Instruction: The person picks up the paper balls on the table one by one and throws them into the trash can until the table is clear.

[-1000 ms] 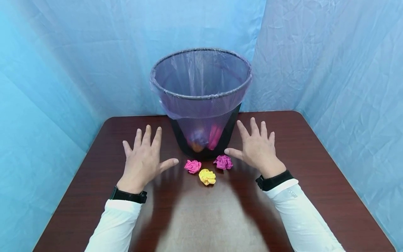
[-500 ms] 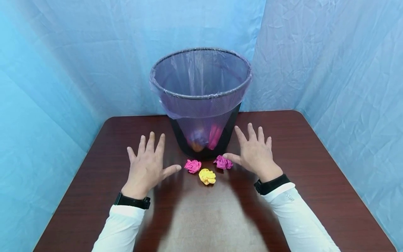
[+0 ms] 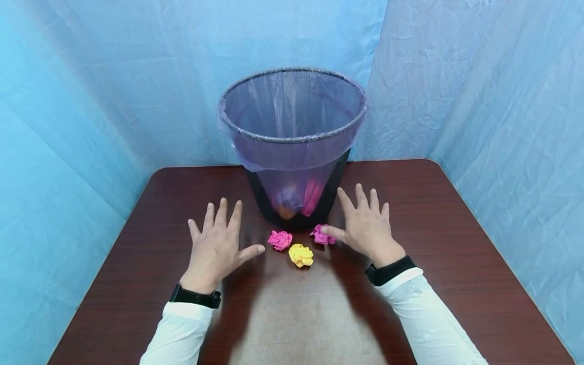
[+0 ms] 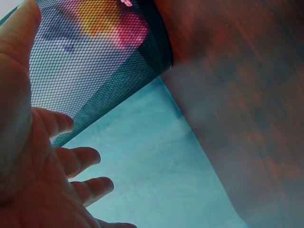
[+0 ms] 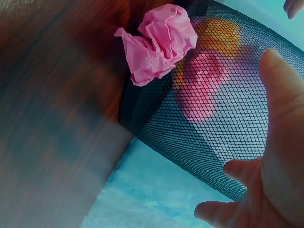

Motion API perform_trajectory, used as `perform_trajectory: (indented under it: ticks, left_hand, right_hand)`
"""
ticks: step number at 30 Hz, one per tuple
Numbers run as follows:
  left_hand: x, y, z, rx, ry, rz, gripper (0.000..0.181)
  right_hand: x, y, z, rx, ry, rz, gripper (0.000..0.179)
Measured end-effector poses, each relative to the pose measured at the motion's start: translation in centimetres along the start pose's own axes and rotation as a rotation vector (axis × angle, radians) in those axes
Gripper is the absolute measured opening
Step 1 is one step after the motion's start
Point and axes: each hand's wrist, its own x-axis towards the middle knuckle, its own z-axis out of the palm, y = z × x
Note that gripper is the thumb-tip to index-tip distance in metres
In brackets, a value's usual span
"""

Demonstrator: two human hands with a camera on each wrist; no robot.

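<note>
My left hand (image 3: 213, 251) is spread palm down over the table, its thumb tip close to a pink crumpled paper ball (image 3: 280, 240). On the other side my right hand (image 3: 367, 228) has its fingers spread too, and its thumb overlaps a purple crumpled paper ball (image 3: 319, 234) in the head view. Neither hand holds anything. A yellow crumpled paper ball (image 3: 301, 255) lies in front of those two. Behind them stands a black mesh wastebasket (image 3: 298, 223) with a clear purplish liner folded over its rim. Pink and orange shapes (image 5: 202, 85) show through the mesh in the right wrist view.
The dark reddish-brown table (image 3: 438, 213) has rounded far corners. Light blue cloth (image 3: 137, 91) hangs behind it and along both sides. The wastebasket stands near the table's far edge. Both arms wear white sleeves and black wrist straps.
Both hands have drifted down toward the near side and slightly inward, fingers still spread. The right thumb now overlaps the purple paper ball. The paper balls and wastebasket have stayed in place.
</note>
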Motion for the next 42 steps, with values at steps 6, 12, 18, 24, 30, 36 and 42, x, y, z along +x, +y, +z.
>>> perform_trajectory:
  ticks: [6,12,18,24,30,36,42]
  left_hand:
    - [-0.4,-0.1,0.6,-0.008,0.009,0.006,0.116]
    - [-0.7,-0.1,1.1,-0.017,0.013,0.012,0.116]
    - [-0.9,0.1,1.5,-0.028,0.005,0.01,0.116]
    - [-1.1,0.3,1.8,-0.025,-0.003,0.003,0.116]
    - [-1.3,0.4,2.2,-0.025,-0.016,-0.013,0.115]
    - [-1.4,0.5,2.6,-0.031,-0.02,-0.02,0.115]
    - [-1.6,0.6,3.0,-0.026,-0.029,-0.013,0.114]
  right_hand:
    - [0.0,-0.1,0.6,0.005,0.004,0.001,0.11]
    - [-0.2,-0.1,1.3,0.008,0.001,0.0,0.109]
    - [-0.5,-0.3,1.8,0.0,-0.015,-0.001,0.109]
    - [-0.5,-0.5,2.3,0.027,-0.028,0.0,0.109]
    - [-0.4,-0.6,2.9,0.034,-0.023,-0.003,0.107]
    - [-0.5,-0.7,3.5,0.046,-0.016,-0.006,0.103]
    - [-0.5,-0.9,3.8,0.053,-0.014,-0.011,0.099]
